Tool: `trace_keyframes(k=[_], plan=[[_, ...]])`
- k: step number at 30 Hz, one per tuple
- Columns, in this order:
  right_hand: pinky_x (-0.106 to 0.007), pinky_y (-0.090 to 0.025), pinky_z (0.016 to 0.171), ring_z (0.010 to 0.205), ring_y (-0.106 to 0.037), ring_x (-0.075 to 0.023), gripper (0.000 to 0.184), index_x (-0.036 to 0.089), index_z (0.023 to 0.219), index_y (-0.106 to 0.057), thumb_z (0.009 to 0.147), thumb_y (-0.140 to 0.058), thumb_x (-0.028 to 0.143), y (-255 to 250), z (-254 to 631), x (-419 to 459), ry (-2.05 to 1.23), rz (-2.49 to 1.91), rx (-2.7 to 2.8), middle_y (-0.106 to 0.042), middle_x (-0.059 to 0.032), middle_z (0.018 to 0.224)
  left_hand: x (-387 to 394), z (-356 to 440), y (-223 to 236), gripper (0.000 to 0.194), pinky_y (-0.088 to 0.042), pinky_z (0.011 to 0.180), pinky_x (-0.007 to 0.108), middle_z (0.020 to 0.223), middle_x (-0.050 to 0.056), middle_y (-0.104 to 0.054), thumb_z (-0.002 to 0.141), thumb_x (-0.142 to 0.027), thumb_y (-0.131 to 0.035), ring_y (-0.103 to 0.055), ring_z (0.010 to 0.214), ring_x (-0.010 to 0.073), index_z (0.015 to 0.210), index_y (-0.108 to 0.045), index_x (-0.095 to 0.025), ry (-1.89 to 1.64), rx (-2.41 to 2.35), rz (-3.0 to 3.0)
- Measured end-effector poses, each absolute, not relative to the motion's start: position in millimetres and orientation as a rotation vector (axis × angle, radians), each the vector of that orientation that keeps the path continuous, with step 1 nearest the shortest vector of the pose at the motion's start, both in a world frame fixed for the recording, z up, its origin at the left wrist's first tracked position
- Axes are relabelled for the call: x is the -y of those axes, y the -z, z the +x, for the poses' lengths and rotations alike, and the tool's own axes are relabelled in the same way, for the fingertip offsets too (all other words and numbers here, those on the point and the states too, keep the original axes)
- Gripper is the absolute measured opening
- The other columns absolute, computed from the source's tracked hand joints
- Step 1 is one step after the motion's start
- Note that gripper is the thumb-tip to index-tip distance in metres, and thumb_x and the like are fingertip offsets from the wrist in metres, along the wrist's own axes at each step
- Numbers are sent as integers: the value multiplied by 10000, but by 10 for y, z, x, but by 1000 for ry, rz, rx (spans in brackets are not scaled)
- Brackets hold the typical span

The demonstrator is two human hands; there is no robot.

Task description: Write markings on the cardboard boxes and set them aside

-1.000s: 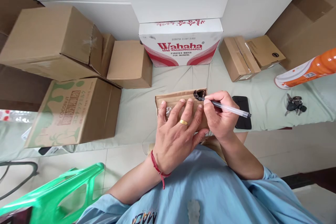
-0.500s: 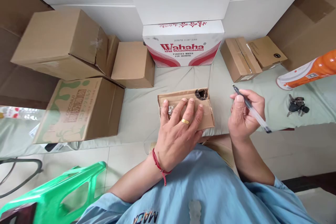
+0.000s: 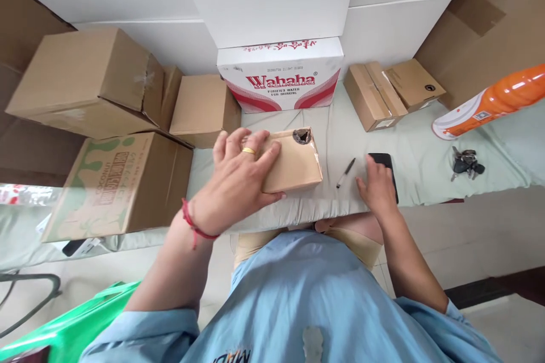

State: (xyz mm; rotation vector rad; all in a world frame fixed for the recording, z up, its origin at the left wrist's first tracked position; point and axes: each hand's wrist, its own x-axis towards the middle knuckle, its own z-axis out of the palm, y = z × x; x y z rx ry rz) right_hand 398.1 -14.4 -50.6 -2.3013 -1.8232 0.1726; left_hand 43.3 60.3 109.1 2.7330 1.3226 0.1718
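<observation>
A small cardboard box [image 3: 293, 161] with a dark ragged hole at its far right corner sits on the cloth-covered table. My left hand [image 3: 242, 164] grips its left part, fingers over the top and thumb along the near side. A pen [image 3: 346, 173] lies on the cloth to the right of the box. Beyond it, my right hand [image 3: 378, 184] is over a black phone [image 3: 390, 173], thumb and fingers apart. It covers much of the phone; whether it touches it I cannot tell.
A white Wahaha carton [image 3: 283, 82] stands at the back. Cardboard boxes are stacked at left [image 3: 106, 181], and two smaller boxes [image 3: 374, 96] lie back right. An orange bottle [image 3: 481, 108] and keys [image 3: 467, 163] are at right; a green stool [image 3: 76, 323] is below left.
The pen has left my right hand and lies on the table. That hand has come down over the phone. My left hand has shifted left on the box, from flat on top to gripping it.
</observation>
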Motion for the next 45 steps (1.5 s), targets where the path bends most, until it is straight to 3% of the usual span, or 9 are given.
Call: trace_keyframes(k=[2, 7, 15, 18, 23, 28, 32, 39, 45], plan=[[-586, -458, 1124, 1292, -543, -432, 788, 24, 1654, -408, 1008, -612, 426, 554, 4115, 302, -44, -2371, 1621, -611, -308, 1435, -699, 367, -1084, 985, -245, 1277, 835, 1633, 241, -485, 740, -548, -952, -298, 1610, 574, 1566, -528, -218, -207, -1232, 2713], [-610, -477, 1092, 1327, -518, -491, 962, -36, 1640, -370, 983, -644, 611, 651, 4192, 699, -137, -2630, 1403, -559, -368, 1504, -658, 413, -988, 892, -495, 1160, 723, 1560, 252, -475, 791, -516, -891, -487, 1447, 506, 1540, -532, -190, -431, -1157, 2654], [-582, -440, 1147, 1301, -534, -471, 865, 0, 1444, -561, 832, -799, 564, 615, 4098, 500, -340, -2748, 1138, -568, -331, 1377, -660, 805, -757, 784, -366, 1211, 737, 1644, 231, -383, 789, -377, -887, -375, 1522, 527, 1501, -586, -251, -876, -1227, 2720], [-570, -436, 1169, 1309, -547, -461, 928, 19, 1466, -535, 759, -822, 548, 612, 4204, 489, -386, -2692, 1153, -558, -293, 1358, -675, 866, -678, 767, -372, 1188, 723, 1657, 212, -390, 788, -356, -871, -365, 1522, 518, 1500, -596, -287, -830, -1267, 2719], [-495, -562, 1028, 1130, -666, -357, 977, 115, 1485, -512, 675, -828, 561, 610, 4409, 586, -509, -2578, 1127, -526, -215, 1386, -598, 911, -677, 718, -393, 1173, 685, 1653, 225, -429, 806, -346, -850, -386, 1522, 507, 1483, -620, -274, -774, -1260, 2750], [-526, -576, 1031, 1177, -696, -389, 901, 154, 1363, -587, 622, -859, 590, 555, 4466, 501, -701, -2360, 1020, -682, -201, 1274, -528, 996, -762, 689, -335, 1210, 684, 1689, 238, -449, 840, -344, -831, -408, 1541, 510, 1497, -632, -282, -600, -1266, 2740], [-547, -569, 1069, 1195, -708, -375, 904, 159, 1410, -577, 661, -808, 608, 359, 4217, 517, -588, -2188, 941, -730, -196, 1286, -510, 1030, -799, 758, -315, 1209, 680, 1721, 227, -435, 814, -346, -860, -388, 1568, 533, 1531, -619, -310, -556, -1338, 2697], [-567, -581, 1082, 1235, -667, -363, 913, 194, 1571, -442, 799, -774, 552, -383, 3411, 671, -78, -1830, 1409, -645, -161, 1314, -521, 1084, -793, 718, -340, 1178, 674, 1741, 233, -402, 849, -345, -823, -359, 1584, 534, 1530, -602, -290, -549, -1382, 2700], [-600, -608, 1031, 1212, -645, -373, 914, 213, 1620, -332, 877, -756, 537, -612, 3050, 532, 52, -1663, 1498, -580, -171, 1298, -492, 1113, -784, 722, -353, 1183, 657, 1731, 227, -404, 855, -379, -818, -365, 1573, 535, 1538, -603, -285, -556, -1409, 2732]])
